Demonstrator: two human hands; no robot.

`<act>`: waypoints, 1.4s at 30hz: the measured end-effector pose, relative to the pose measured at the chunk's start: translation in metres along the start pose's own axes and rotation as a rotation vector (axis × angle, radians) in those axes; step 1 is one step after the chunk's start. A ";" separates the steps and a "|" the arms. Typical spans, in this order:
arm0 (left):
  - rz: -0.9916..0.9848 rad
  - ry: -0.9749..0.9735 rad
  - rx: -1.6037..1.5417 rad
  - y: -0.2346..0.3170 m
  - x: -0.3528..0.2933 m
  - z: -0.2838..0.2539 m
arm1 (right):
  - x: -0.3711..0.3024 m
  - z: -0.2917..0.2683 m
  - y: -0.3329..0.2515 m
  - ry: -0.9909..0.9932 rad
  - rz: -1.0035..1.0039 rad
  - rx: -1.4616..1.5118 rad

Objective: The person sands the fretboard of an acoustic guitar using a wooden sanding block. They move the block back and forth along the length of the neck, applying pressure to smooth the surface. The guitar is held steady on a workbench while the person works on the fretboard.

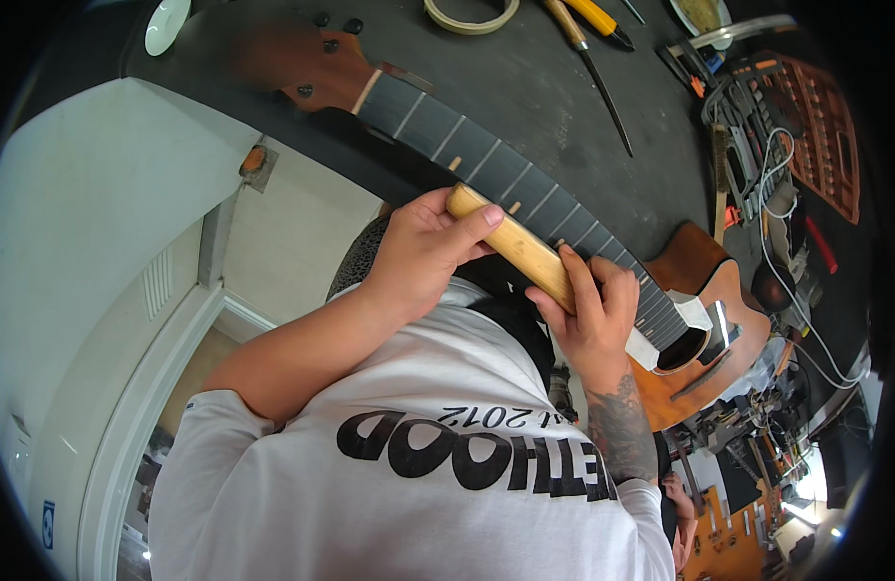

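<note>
A long, light-coloured wooden block (527, 247) is held at both ends, lying along the near edge of a guitar's fretboard (510, 167). My left hand (430, 242) grips its upper-left end, thumb on top. At the other end, my right hand (595, 308) is closed around it with fingers over the top. Small wooden pegs (514, 207) stick out beside the block at the fretboard's edge. The guitar's headstock (324, 73) is at the upper left, and its brown body (694, 266) lies to the right. White tape (692, 312) covers part of the body beside the fretboard end.
Beyond the neck, a wooden-handled file (602, 92), a yellow-handled tool (602, 19) and a tape roll (472, 21) lie on the dark bench (525, 73). A tool case (816, 136) and white cable (769, 184) are at right. Another person's arm (682, 508) shows lower right.
</note>
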State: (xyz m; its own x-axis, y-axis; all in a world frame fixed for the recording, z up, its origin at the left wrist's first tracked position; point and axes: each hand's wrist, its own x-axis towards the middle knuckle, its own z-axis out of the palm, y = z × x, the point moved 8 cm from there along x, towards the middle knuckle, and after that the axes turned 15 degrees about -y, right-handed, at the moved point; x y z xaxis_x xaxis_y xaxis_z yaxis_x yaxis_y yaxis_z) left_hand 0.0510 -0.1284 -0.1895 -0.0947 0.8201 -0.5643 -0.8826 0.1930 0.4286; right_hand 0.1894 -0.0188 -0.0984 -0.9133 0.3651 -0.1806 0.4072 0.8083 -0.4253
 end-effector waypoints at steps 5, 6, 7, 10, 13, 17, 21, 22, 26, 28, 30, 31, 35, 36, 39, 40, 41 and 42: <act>0.026 0.017 -0.016 0.019 -0.002 -0.019 | 0.025 0.004 -0.017 0.008 -0.012 -0.004; 0.027 0.017 -0.011 0.023 -0.003 -0.022 | 0.029 0.005 -0.020 0.005 -0.011 -0.005; 0.035 0.015 -0.018 0.027 -0.004 -0.024 | 0.034 0.005 -0.024 0.002 -0.012 -0.007; 0.063 0.015 -0.043 0.038 -0.005 -0.029 | 0.046 0.006 -0.032 0.002 -0.017 -0.011; 0.078 0.023 -0.068 0.046 -0.007 -0.031 | 0.052 0.008 -0.037 0.012 -0.025 -0.013; 0.063 0.036 -0.076 0.047 -0.008 -0.034 | 0.053 0.009 -0.037 0.005 -0.025 -0.023; 0.030 0.031 -0.064 0.040 -0.008 -0.032 | 0.046 0.008 -0.033 -0.005 -0.005 -0.021; 0.017 0.024 -0.053 0.038 -0.008 -0.027 | 0.041 0.007 -0.030 -0.005 0.000 -0.023; -0.013 -0.024 -0.009 0.026 -0.006 -0.011 | 0.023 0.004 -0.016 0.004 0.000 -0.027; -0.034 -0.015 0.028 0.025 -0.006 -0.014 | 0.023 0.004 -0.018 0.025 -0.011 -0.020; -0.055 0.043 0.084 0.036 -0.009 -0.027 | 0.037 0.006 -0.026 0.026 -0.016 -0.001; -0.018 0.042 0.051 0.043 -0.009 -0.028 | 0.043 0.007 -0.030 0.026 -0.018 0.006; 0.033 0.044 -0.006 0.050 -0.009 -0.027 | 0.045 0.009 -0.031 0.020 0.002 0.016; 0.014 0.039 0.005 0.043 -0.008 -0.026 | 0.040 0.009 -0.028 0.033 0.005 0.009; -0.023 0.006 0.012 0.027 -0.007 -0.012 | 0.022 0.004 -0.017 0.002 0.021 -0.012; -0.032 -0.009 0.011 0.025 -0.006 -0.009 | 0.019 0.003 -0.015 -0.005 0.016 -0.016; -0.035 0.003 0.036 0.027 -0.006 -0.013 | 0.020 0.005 -0.015 -0.004 0.007 -0.013; -0.045 0.014 0.065 0.029 -0.006 -0.018 | 0.024 0.005 -0.017 -0.002 0.005 -0.004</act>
State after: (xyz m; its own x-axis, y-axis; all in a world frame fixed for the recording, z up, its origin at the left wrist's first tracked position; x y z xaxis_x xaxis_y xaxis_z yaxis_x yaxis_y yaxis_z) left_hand 0.0178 -0.1376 -0.1859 -0.0621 0.8023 -0.5937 -0.8545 0.2647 0.4470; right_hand 0.1606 -0.0260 -0.1002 -0.9112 0.3683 -0.1844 0.4118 0.8083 -0.4207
